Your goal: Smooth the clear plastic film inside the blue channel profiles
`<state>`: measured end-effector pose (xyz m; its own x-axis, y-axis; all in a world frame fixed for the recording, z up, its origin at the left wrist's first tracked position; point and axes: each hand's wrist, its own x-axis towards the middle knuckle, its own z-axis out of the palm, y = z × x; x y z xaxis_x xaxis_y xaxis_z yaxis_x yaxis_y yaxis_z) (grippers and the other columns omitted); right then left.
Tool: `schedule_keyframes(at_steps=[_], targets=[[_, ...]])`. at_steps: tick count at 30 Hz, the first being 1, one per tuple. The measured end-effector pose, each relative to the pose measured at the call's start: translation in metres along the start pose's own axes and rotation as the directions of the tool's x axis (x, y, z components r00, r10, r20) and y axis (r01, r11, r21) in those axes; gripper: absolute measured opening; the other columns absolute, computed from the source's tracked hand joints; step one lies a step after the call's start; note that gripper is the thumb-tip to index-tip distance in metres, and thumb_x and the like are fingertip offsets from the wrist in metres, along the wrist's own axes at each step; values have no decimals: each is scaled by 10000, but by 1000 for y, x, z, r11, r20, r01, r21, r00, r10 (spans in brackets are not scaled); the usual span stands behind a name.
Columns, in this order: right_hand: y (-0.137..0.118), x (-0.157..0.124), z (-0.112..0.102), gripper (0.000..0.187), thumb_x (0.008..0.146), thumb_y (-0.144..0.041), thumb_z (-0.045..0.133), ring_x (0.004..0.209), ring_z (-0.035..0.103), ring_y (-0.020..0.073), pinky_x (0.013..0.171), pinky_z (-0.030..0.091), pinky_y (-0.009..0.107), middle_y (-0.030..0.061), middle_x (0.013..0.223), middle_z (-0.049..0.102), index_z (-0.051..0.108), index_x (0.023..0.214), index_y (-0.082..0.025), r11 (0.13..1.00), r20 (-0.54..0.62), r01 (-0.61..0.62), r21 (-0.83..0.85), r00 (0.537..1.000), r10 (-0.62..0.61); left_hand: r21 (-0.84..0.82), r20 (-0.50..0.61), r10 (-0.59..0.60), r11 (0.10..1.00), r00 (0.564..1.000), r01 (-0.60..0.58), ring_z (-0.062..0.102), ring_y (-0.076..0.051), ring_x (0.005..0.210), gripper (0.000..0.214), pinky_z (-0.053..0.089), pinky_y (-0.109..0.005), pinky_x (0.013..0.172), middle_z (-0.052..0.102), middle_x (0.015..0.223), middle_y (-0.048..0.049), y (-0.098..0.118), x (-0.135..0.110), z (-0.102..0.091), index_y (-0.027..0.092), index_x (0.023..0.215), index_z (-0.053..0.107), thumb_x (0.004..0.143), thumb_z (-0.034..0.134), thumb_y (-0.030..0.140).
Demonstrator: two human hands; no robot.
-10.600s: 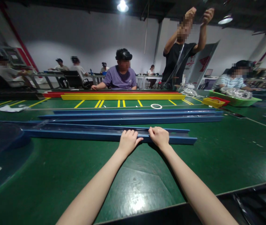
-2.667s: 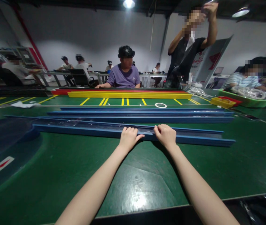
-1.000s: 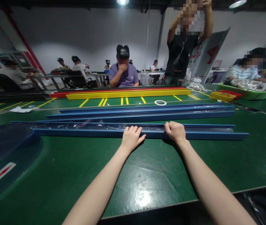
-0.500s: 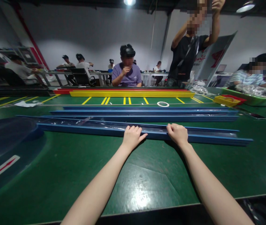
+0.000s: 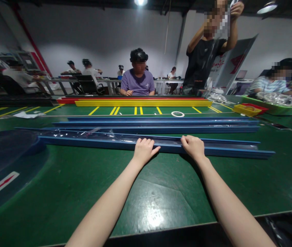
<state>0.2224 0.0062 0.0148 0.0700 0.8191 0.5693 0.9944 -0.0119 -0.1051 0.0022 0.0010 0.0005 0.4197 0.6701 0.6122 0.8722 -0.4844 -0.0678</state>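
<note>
A long blue U-shaped channel [image 5: 238, 153] lies across the green table in front of me, its hollow side up, with clear plastic film inside. My left hand [image 5: 143, 151] grips its near wall around the middle, fingers curled over the edge and thumb pointing right. To the right of it, my right hand [image 5: 194, 147] is closed over the same channel, fingertips inside. Just behind lie more blue channels [image 5: 161, 129], parallel to the table's length. At the left end, a sheet of clear film [image 5: 9, 154] spreads over the table beside a red arrow label [image 5: 2, 183].
Farther back lie yellow channels [image 5: 143, 103] and red ones [image 5: 65, 101]. A white ring [image 5: 177, 114] rests on yellow-striped table. At right are a yellow tray [image 5: 247, 109] and a green tub [image 5: 284, 109] of wrapped coils. One person sits opposite; another stands with raised arms.
My hands keep their hold on the blue channel, and the view shifts slightly. The person opposite has lowered a hand from the face to the table.
</note>
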Motion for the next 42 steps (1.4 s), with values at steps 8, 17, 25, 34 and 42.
schedule_keyframes(at_steps=[8, 17, 25, 34, 42], targets=[[-9, -2, -1, 363, 820, -295, 323, 586, 435, 88, 515, 213, 229, 15, 574, 515, 486, 522, -168, 987, -238, 146, -62, 959, -157, -9, 11, -5, 1000, 1000, 5, 511, -190, 720, 371, 285, -326, 666, 595, 709, -56, 0, 0, -1, 167, 724, 553, 821, 363, 471], [-44, -11, 3, 322, 839, -271, 314, 636, 431, 101, 584, 243, 224, 13, 599, 517, 480, 579, -179, 932, -182, 362, -2, 917, -356, -12, 1, -8, 1000, 1000, 8, 514, -195, 726, 359, 294, -332, 675, 600, 716, -57, 2, 0, -1, 162, 728, 558, 816, 379, 461], [-48, -7, 9, 355, 831, -296, 314, 599, 450, 97, 538, 221, 234, 23, 598, 548, 514, 566, -171, 961, -162, 277, -19, 947, -276, -19, -6, -10, 1000, 1000, 10, 512, -194, 723, 355, 297, -336, 675, 606, 729, -59, 1, 0, 1, 166, 731, 560, 815, 378, 460], [-49, -3, 16, 376, 805, -299, 332, 529, 450, 91, 484, 182, 238, 30, 558, 557, 556, 539, -157, 977, -201, 205, -54, 957, -211, -15, 9, -6, 1000, 1000, 6, 507, -196, 734, 353, 296, -333, 676, 598, 742, -60, 2, 0, -1, 166, 759, 558, 818, 369, 459], [-45, -1, 15, 372, 783, -288, 348, 477, 420, 81, 481, 182, 241, 29, 512, 535, 544, 496, -157, 973, -224, 227, -44, 947, -231, -36, 8, 0, 999, 1000, 0, 494, -191, 784, 292, 302, -319, 696, 580, 817, -53, 0, -1, -9, 185, 881, 546, 826, 380, 419]])
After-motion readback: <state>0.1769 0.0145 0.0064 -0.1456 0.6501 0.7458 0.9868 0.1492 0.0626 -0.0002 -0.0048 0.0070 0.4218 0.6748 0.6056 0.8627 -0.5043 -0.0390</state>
